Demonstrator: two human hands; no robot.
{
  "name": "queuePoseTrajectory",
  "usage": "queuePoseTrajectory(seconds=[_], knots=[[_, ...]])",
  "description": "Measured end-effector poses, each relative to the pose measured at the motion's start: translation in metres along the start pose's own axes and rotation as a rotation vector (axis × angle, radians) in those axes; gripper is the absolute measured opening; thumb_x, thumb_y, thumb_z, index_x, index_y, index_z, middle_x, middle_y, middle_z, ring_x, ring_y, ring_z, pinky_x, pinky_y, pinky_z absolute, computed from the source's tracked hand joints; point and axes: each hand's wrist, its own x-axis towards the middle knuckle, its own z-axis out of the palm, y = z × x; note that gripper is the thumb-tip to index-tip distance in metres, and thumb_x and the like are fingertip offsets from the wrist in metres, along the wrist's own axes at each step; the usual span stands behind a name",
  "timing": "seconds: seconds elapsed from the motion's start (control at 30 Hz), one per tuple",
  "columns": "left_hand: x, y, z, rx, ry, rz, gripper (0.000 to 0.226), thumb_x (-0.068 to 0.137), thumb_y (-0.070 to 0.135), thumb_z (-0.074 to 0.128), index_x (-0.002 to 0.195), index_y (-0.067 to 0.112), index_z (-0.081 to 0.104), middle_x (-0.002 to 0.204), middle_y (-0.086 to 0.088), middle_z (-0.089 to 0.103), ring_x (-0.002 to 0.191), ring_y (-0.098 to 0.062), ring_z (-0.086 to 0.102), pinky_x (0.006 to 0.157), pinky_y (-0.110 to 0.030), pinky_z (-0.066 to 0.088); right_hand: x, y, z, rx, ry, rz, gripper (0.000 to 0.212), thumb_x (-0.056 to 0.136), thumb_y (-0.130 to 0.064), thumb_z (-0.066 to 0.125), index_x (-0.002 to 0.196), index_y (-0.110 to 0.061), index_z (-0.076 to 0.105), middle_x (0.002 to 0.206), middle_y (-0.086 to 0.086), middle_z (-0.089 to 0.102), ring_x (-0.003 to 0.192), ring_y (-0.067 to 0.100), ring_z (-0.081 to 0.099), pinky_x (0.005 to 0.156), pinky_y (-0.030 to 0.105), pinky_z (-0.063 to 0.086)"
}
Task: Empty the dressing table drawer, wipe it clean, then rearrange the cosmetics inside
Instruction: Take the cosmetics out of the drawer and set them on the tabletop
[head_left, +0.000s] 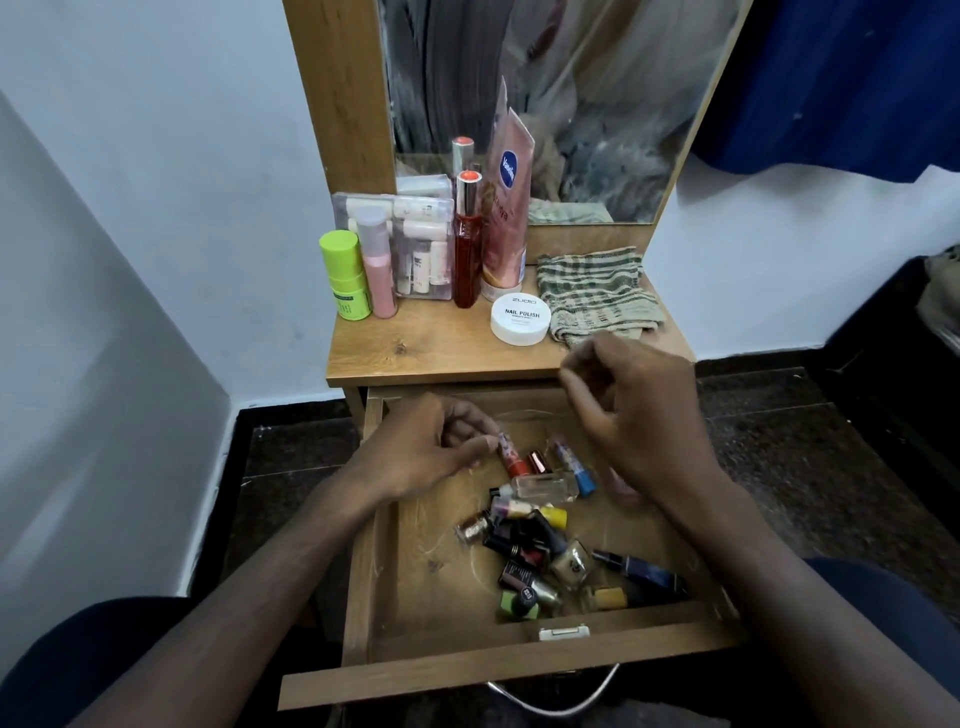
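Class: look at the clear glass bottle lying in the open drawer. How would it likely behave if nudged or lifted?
The clear glass bottle lies on its side atop other small bottles, so a nudge would probably shift or roll it. Being glass, it looks breakable and perhaps slippery. It appears nearly empty, so likely light.

The white round tub (520, 320) near the front edge of the tabletop (415, 353) reads "ZUDIO" and "NAIL POLISH" on its lid; the smaller line beneath is illegible. The pink tube (506, 208) standing by the mirror bears a blue "Vaseline" badge.
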Motion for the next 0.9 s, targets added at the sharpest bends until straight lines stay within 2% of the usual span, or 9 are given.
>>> queuePoseTrajectory(seconds=[0.03,0.1,0.17,0.27,0.37,0.47,0.6,0.73,0.9], knots=[[0.001,-0.001,0.001,0.054,-0.018,0.012,0.012,0.096,0.024,0.078,0.106,0.032,0.079,0.091,0.017,0.080,0.084,0.000,0.073,0.072,-0.010,0.052,-0.005,0.005,0.001,-0.024,-0.118,0.056,0.005,0.091,-0.021,0.076,0.093,-0.023,0.072,0.084,-0.008,0.071,0.075,0.008,0.065,0.070,0.030,0.058],[0.003,-0.001,0.004,0.139,-0.074,0.027,0.019,0.093,0.021,0.081,0.107,0.033,0.078,0.095,0.017,0.078,0.087,0.004,0.071,0.075,-0.010,0.052,-0.011,0.018,0.006,-0.154,-0.376,0.112,0.004,0.090,-0.027,0.075,0.093,-0.024,0.074,0.086,-0.005,0.074,0.083,0.015,0.070,0.077,0.036,0.059],[0.005,0.000,0.009,0.190,-0.132,0.034,0.024,0.090,0.017,0.084,0.110,0.029,0.078,0.098,0.015,0.078,0.088,0.006,0.071,0.077,-0.011,0.055,-0.012,0.028,0.009,-0.250,-0.589,0.076,0.013,0.090,-0.030,0.073,0.101,-0.023,0.074,0.096,0.000,0.076,0.096,0.022,0.071,0.085,0.038,0.056],[0.010,-0.002,0.013,0.276,-0.201,0.025,0.025,0.088,0.017,0.085,0.111,0.026,0.077,0.099,0.013,0.077,0.089,0.004,0.072,0.081,-0.014,0.058,-0.017,0.031,0.017,-0.236,-0.797,-0.005,0.032,0.082,-0.030,0.078,0.112,-0.030,0.067,0.108,-0.004,0.071,0.102,0.020,0.067,0.084,0.041,0.058],[0.012,-0.006,0.017,0.324,-0.247,-0.007,0.021,0.088,0.018,0.086,0.107,0.026,0.079,0.098,0.012,0.078,0.088,0.003,0.073,0.082,-0.018,0.060,-0.027,0.029,0.026,-0.227,-0.769,-0.069,0.035,0.082,-0.035,0.080,0.110,-0.034,0.059,0.112,-0.006,0.066,0.105,0.020,0.066,0.078,0.038,0.057],[0.013,-0.006,0.018,0.342,-0.238,0.005,0.019,0.089,0.018,0.086,0.104,0.026,0.080,0.095,0.013,0.078,0.084,0.005,0.072,0.074,-0.011,0.055,-0.028,0.022,0.029,-0.231,-0.729,-0.101,0.035,0.090,-0.031,0.075,0.120,-0.026,0.058,0.117,0.000,0.065,0.107,0.022,0.064,0.072,0.031,0.045],[0.010,-0.003,0.015,0.316,-0.213,0.026,0.017,0.090,0.017,0.085,0.103,0.026,0.080,0.093,0.012,0.078,0.084,0.006,0.071,0.075,-0.011,0.055,-0.024,0.026,0.031,-0.141,-0.728,-0.096,0.035,0.085,-0.028,0.080,0.115,-0.026,0.062,0.109,-0.002,0.069,0.099,0.021,0.068,0.078,0.036,0.055],[0.001,0.008,0.007,0.170,-0.065,0.079,0.016,0.090,0.023,0.085,0.103,0.028,0.079,0.091,0.014,0.078,0.083,0.004,0.071,0.071,-0.011,0.053,-0.015,0.033,0.017,-0.068,-0.665,-0.089,0.030,0.087,-0.024,0.080,0.115,-0.020,0.072,0.106,-0.001,0.071,0.094,0.017,0.065,0.080,0.030,0.049],[-0.010,0.020,0.001,-0.115,0.177,0.204,0.021,0.088,0.030,0.084,0.108,0.025,0.080,0.097,0.011,0.080,0.089,-0.005,0.075,0.077,-0.015,0.058,-0.013,0.027,0.005,0.218,-0.542,0.044,0.031,0.083,-0.023,0.086,0.112,-0.022,0.073,0.102,-0.010,0.074,0.089,0.007,0.069,0.082,0.033,0.058]])
